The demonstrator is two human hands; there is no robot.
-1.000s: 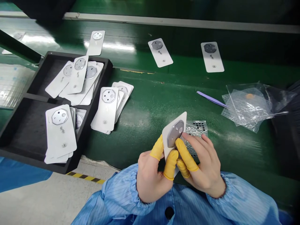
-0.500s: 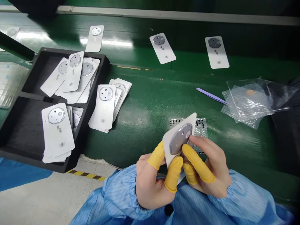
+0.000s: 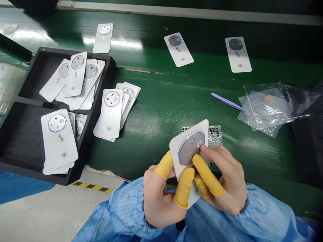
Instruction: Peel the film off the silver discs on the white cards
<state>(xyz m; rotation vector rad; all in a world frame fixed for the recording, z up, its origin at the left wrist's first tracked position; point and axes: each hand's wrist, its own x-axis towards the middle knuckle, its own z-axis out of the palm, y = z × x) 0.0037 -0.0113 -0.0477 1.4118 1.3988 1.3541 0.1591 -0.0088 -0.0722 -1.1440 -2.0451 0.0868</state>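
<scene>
A white phone back cover (image 3: 176, 143) with a grey octagonal camera plate (image 3: 189, 153) is held tilted before me. My left hand (image 3: 164, 198) grips its left and lower part, with yellow finger cots on the thumb and a finger. My right hand (image 3: 224, 181) closes on the right edge, also wearing yellow cots; a bare fingertip touches the plate beside its round light spot. Behind the cover, partly hidden, lies a clear sheet (image 3: 215, 136) carrying small black round pieces.
A black divided tray (image 3: 17, 134) at left holds several covers. Beside it lies a stack of covers (image 3: 108, 114). Single covers (image 3: 179, 50) lie along the back of the green bench. Purple tweezers (image 3: 227, 102) and clear plastic bags (image 3: 268, 107) are at right.
Both hands and the held cover have shifted slightly left, and the cover faces me a little more. The fingertip stays at the camera plate. The whole view has shifted slightly.
</scene>
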